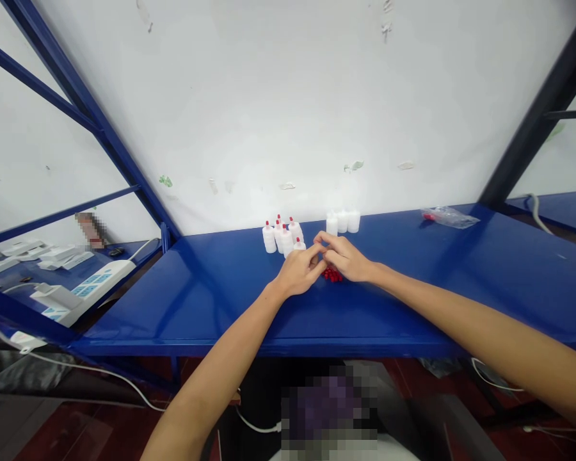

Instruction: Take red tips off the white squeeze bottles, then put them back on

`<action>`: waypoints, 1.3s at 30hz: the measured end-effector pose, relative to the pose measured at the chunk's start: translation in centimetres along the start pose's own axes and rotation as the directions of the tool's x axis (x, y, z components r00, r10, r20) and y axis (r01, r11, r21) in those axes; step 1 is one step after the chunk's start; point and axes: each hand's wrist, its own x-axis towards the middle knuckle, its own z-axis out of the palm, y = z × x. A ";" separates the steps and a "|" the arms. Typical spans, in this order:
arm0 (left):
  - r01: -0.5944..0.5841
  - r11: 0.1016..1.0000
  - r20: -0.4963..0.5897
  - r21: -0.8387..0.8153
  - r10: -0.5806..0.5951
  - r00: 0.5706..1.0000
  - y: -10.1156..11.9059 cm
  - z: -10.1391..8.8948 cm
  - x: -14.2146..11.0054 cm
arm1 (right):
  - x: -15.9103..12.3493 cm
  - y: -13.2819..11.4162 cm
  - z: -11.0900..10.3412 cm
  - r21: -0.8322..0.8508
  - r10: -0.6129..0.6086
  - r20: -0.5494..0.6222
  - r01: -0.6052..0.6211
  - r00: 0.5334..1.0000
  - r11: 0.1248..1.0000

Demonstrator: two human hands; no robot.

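My left hand and my right hand meet above the blue table, fingers bent and fingertips pinched close together. Whatever lies between the fingertips is hidden or too small to make out. Just under the hands is a pile of small red caps. Several white squeeze bottles with red tips stand upright beyond my left hand, the nearest one partly covered by it. Behind my right hand stand several white bottles on which no red tips show.
The blue table runs along a white wall. A clear plastic bag with something red lies at the back right. Blue frame posts rise at the left, where a white power strip lies on the neighbouring table.
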 end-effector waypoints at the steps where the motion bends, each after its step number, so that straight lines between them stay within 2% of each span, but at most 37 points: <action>1: 0.006 1.000 -0.015 -0.012 -0.006 1.000 0.1 0.1 0.0 | 0.0 0.0 0.1 -0.005 0.001 -0.007 -0.001 1.000 1.000; 4: 0.028 0.998 -0.067 -0.048 -0.031 0.997 0.1 0.3 0.1 | 0.1 0.0 0.1 0.009 0.018 -0.013 -0.018 1.000 1.000; 6: 0.074 0.994 -0.165 -0.075 -0.086 0.983 -0.1 0.0 0.2 | 0.2 0.3 -0.1 -0.007 0.035 -0.042 -0.035 0.999 0.999; 8: 0.147 0.987 -0.307 -0.066 -0.161 0.938 -0.4 -0.7 0.3 | 0.3 1.0 -0.6 -0.079 0.062 -0.100 -0.071 0.993 0.994; 10: 0.232 0.973 -0.432 0.016 -0.202 0.879 -0.9 -1.6 0.5 | 0.5 2.0 -1.2 -0.190 0.099 -0.156 -0.128 0.983 0.973; 12: 0.317 0.938 -0.497 0.137 -0.211 0.841 -1.5 -2.4 0.6 | 0.5 3.3 -1.8 -0.298 0.137 -0.170 -0.183 0.976 0.937; 15: 0.392 0.894 -0.537 0.220 -0.224 0.813 -2.1 -3.2 0.6 | 0.6 5.0 -2.3 -0.384 0.168 -0.140 -0.211 0.976 0.899; 21: 0.395 0.903 -0.492 0.171 -0.269 0.828 -2.3 -3.0 0.7 | 0.9 6.4 -2.2 -0.423 0.185 -0.148 -0.231 0.972 0.876; 25: 0.424 0.868 -0.430 0.259 -0.289 0.855 -2.1 -2.6 0.7 | 0.9 6.4 -2.4 -0.451 0.211 -0.111 -0.239 0.971 0.860; 28: 0.430 0.841 -0.373 0.329 -0.302 0.877 -2.1 -2.4 0.6 | 0.8 5.9 -2.5 -0.436 0.175 -0.081 -0.193 0.981 0.879; 33: 0.431 0.818 -0.330 0.381 -0.315 0.890 -2.4 -2.4 0.6 | 0.7 3.8 -2.3 -0.433 0.170 -0.194 -0.240 0.966 0.869; 39: 0.391 0.836 -0.282 0.384 -0.297 0.912 -2.5 -2.8 0.5 | 0.5 2.5 -2.1 -0.205 0.214 -0.302 -0.283 0.929 0.937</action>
